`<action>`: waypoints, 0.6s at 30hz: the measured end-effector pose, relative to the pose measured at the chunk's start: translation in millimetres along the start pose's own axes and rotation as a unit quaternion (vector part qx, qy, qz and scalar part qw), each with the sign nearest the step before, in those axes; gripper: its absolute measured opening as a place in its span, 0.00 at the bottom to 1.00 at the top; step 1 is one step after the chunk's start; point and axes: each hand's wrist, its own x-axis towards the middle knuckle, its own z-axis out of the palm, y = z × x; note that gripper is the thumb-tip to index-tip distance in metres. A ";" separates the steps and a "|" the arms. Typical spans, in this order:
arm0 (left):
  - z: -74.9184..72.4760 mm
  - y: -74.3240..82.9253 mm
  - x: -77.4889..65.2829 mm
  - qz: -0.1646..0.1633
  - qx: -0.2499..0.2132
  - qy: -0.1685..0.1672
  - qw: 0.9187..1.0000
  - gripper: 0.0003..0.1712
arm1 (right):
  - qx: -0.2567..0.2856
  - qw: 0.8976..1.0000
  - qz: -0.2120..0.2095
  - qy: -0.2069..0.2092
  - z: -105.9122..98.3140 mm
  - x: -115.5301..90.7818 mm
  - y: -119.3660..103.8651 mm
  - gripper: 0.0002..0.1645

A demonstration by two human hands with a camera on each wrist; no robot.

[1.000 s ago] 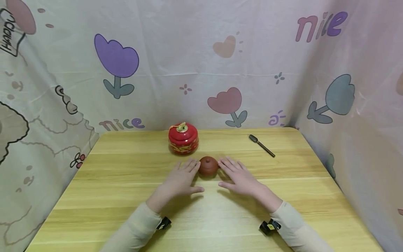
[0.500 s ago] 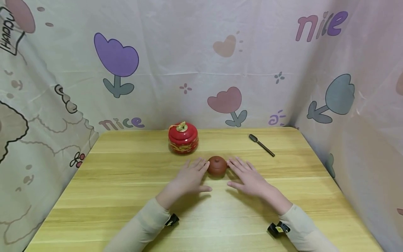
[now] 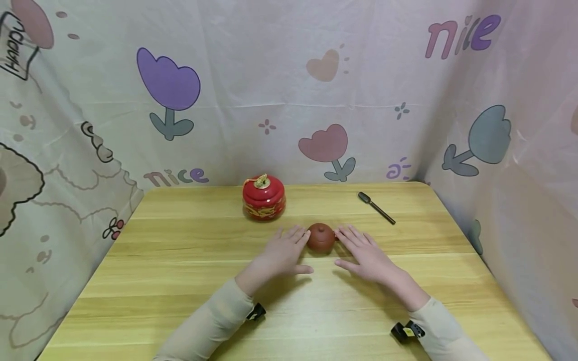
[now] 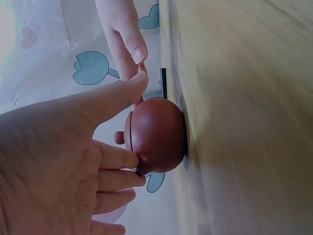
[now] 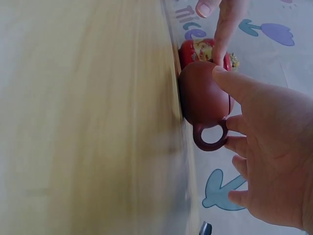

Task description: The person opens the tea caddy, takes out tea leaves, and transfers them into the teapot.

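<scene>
A small reddish-brown clay teapot (image 3: 321, 238) stands upright on the table between both hands, its round lid knob on top. My left hand (image 3: 282, 255) lies at its left side, with straight fingertips touching the spout side. Its thumb is spread toward me, apart from the pot. On the other side is my right hand (image 3: 368, 256), fingers extended against the ring-shaped handle (image 5: 211, 147). In the left wrist view, the fingertips meet the teapot (image 4: 157, 134) near its short spout. Neither hand curls round the pot.
Behind the teapot to the left stands a lidded red jar (image 3: 264, 201) with gold decoration. A dark, slim spoon-like tool (image 3: 377, 207) lies at the back right of the wooden table (image 3: 171, 260). A printed cloth (image 3: 253, 75) hangs around the table's back and sides.
The teapot has slid to the right along the table, with both hands moving along beside it. The red jar and the dark tool have stayed in place.
</scene>
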 end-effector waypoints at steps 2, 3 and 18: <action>0.0 1.3 2.0 0.001 0.002 -0.002 1.000 0.56 | -0.003 1.000 0.001 0.001 -0.4 -1.3 2.0 0.49; 0.4 1.4 3.4 0.003 0.003 -0.002 1.000 0.56 | -0.004 1.000 0.002 0.001 -0.8 -1.8 2.8 0.49; -5.0 -10.4 7.5 0.032 -0.072 -0.007 0.997 0.51 | -0.006 1.000 -0.003 -0.001 -6.9 -10.6 10.1 0.49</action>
